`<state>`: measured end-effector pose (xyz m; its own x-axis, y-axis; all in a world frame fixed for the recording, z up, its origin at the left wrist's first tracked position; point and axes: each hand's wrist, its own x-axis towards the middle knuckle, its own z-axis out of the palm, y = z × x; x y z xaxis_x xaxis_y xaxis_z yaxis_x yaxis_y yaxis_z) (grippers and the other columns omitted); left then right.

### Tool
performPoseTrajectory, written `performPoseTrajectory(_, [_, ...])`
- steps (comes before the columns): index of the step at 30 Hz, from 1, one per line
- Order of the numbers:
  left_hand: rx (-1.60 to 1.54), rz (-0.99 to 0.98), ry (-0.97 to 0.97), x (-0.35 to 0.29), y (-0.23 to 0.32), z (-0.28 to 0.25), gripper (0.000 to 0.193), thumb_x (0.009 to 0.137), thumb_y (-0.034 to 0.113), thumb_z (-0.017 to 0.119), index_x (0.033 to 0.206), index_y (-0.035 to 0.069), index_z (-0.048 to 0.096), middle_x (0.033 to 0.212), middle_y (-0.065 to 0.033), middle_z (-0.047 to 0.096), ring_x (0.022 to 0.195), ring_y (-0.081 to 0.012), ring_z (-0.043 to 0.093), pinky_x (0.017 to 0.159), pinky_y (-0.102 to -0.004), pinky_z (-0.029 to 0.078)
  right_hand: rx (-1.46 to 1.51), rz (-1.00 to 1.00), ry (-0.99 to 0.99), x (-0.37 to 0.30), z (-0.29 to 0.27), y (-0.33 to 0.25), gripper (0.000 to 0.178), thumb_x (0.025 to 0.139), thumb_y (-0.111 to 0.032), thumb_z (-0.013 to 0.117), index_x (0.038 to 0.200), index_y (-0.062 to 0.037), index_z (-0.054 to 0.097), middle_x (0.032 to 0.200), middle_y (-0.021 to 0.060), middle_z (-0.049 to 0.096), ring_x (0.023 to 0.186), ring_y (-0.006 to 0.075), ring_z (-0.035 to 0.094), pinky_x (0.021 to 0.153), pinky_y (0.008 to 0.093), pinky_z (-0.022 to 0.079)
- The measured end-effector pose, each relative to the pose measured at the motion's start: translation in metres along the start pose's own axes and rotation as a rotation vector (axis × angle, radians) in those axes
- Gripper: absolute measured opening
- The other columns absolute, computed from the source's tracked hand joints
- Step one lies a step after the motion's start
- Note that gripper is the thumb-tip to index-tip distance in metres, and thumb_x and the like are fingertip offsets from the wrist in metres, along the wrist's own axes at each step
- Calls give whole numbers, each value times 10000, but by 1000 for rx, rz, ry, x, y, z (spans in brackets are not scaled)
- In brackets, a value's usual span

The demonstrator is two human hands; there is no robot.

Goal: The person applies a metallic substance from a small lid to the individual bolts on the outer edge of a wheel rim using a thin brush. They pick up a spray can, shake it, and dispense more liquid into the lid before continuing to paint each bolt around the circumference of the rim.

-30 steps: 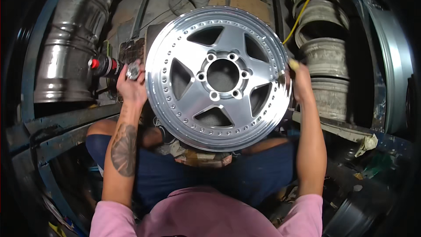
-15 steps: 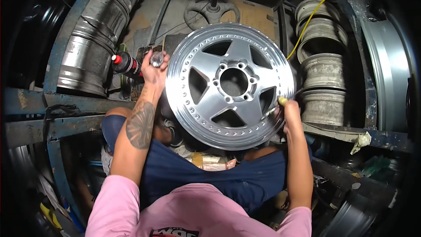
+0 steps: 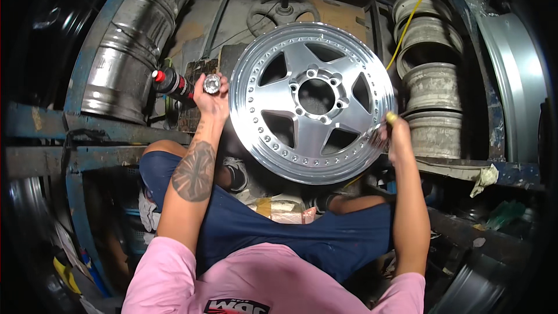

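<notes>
A polished silver wheel rim (image 3: 279, 100) with five broad spokes faces me, tilted above my legs. My left hand (image 3: 212, 100) is curled palm up at its left edge, gripping a small round glassy or shiny metal container (image 3: 211, 84). At the rim's lower right, my right hand (image 3: 400, 139) pinches a slender tool with a yellow end (image 3: 392, 117). The tool's thin tip is blurred over the rim's edge, so its kind and any contact cannot be made out. What supports the rim is hidden behind it.
A dark bottle with a red cap (image 3: 168, 83) lies tilted left of my left hand. Stacked bare rims (image 3: 433, 90) line the right, larger metal barrels (image 3: 116, 81) the left. A yellow cable (image 3: 410, 23) hangs at the right. Blue metal frame bars (image 3: 35, 157) flank me.
The rim has turned on its axis and sits slightly higher and further right. My right hand has shifted right and a little up with the tool. My left hand keeps hold of the round container.
</notes>
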<state>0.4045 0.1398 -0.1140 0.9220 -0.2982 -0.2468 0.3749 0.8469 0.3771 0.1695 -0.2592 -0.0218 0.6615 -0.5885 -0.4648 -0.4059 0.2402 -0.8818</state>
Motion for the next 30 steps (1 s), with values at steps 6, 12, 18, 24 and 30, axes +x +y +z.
performPoseTrajectory(6, [30, 24, -8, 35, -9, 9, 438, 905, 395, 530, 887, -42, 555, 768, -150, 555, 618, -206, 505, 526, -272, 418, 87, 22, 12, -57, 18, 14, 222, 915, -253, 570, 856, -44, 613, 664, 22, 578, 559, 98, 530, 501, 229, 402])
performPoseTrajectory(12, [-95, 8, 18, -19, -19, 5, 462, 919, 423, 492, 867, -34, 534, 734, -123, 495, 546, -171, 419, 504, -246, 364, 123, 152, 50, -3, 16, -13, 167, 894, -224, 552, 832, -77, 597, 632, 7, 555, 501, 77, 446, 465, 208, 342])
performPoseTrajectory(18, [-364, -105, 152, -124, -54, 21, 413, 911, 380, 548, 885, -31, 523, 737, -110, 472, 534, -147, 363, 577, -236, 357, 165, -129, 147, 100, -4, -45, 164, 918, -214, 562, 842, -81, 622, 619, 9, 576, 485, 59, 428, 438, 210, 294])
performPoseTrajectory(24, [-256, -126, 386, -174, -66, 28, 377, 943, 353, 495, 949, -17, 566, 774, -104, 549, 590, -161, 484, 871, -356, 443, -63, -365, 184, 81, 41, -58, 226, 943, -205, 565, 871, 3, 610, 721, 82, 632, 636, 158, 591, 652, 284, 476])
performPoseTrajectory(30, [127, 21, 379, -176, -67, 39, 355, 994, 313, 388, 1034, 5, 562, 848, -114, 602, 654, -137, 509, 696, -308, 460, -11, -541, -249, -61, 114, -64, 260, 974, -200, 520, 865, 32, 567, 806, 94, 562, 726, 166, 542, 743, 309, 468])
